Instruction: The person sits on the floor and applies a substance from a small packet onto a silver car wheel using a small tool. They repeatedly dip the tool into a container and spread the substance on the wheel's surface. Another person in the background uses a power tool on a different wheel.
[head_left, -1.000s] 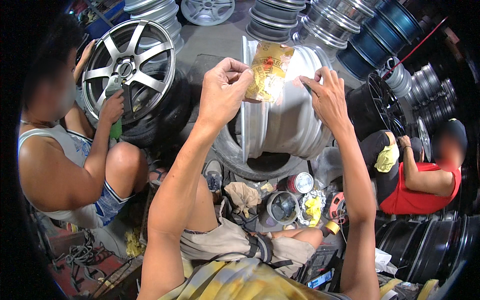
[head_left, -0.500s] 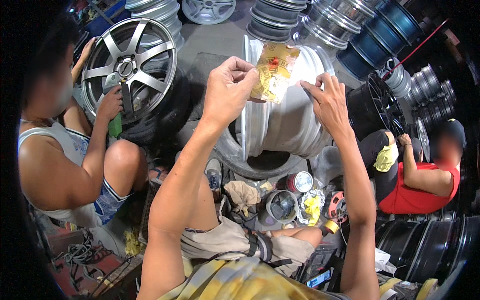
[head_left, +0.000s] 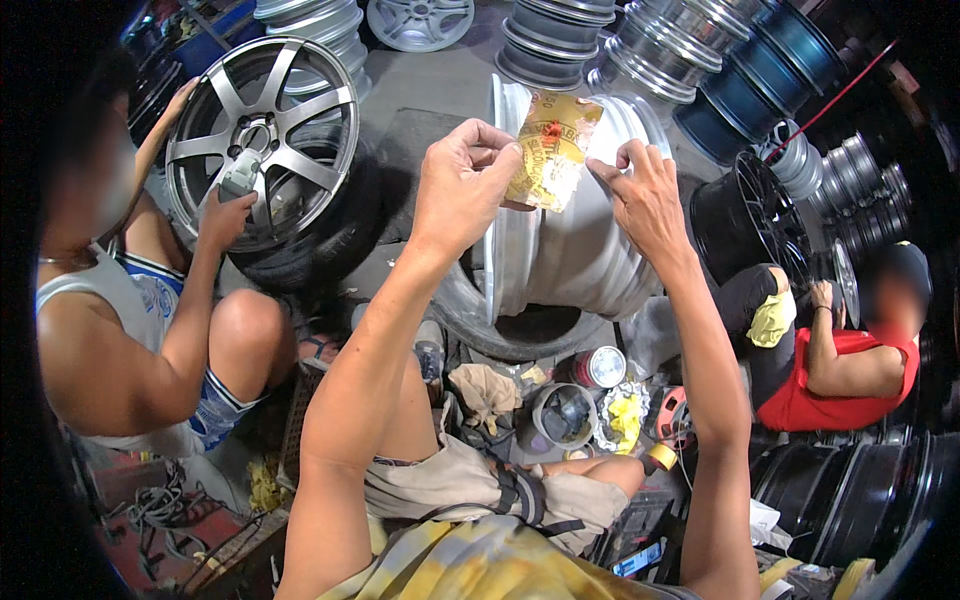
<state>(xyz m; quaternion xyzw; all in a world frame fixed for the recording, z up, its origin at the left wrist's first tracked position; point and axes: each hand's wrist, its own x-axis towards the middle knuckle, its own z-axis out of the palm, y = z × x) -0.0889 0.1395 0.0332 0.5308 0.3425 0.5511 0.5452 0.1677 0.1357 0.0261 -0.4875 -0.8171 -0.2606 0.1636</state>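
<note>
My left hand (head_left: 465,185) is closed in a pinch on the left edge of a tan sheet of sandpaper (head_left: 548,175). The sheet's printed back faces me, with a red smear near its middle. At the sheet's right edge is my right hand (head_left: 648,200), its fingers bent together; what they hold, if anything, is too small to make out. Behind both hands a silver-grey wheel rim (head_left: 575,250) lies on its side against a black tire (head_left: 520,340), its upper part covered by the sheet.
Between my legs and the rim stand a bucket (head_left: 563,413), a can (head_left: 602,367) and a foil-like tray (head_left: 625,415) with yellow material. At left, a person (head_left: 130,350) works on a spoked rim (head_left: 262,140) with a grey tool. Another person (head_left: 850,365) sits at right. Stacked rims (head_left: 555,40) line the back.
My right hand has shifted slightly left, closer to the sandpaper, and the sheet has tipped a little. The left person's tool has moved up toward the spoked rim's hub.
</note>
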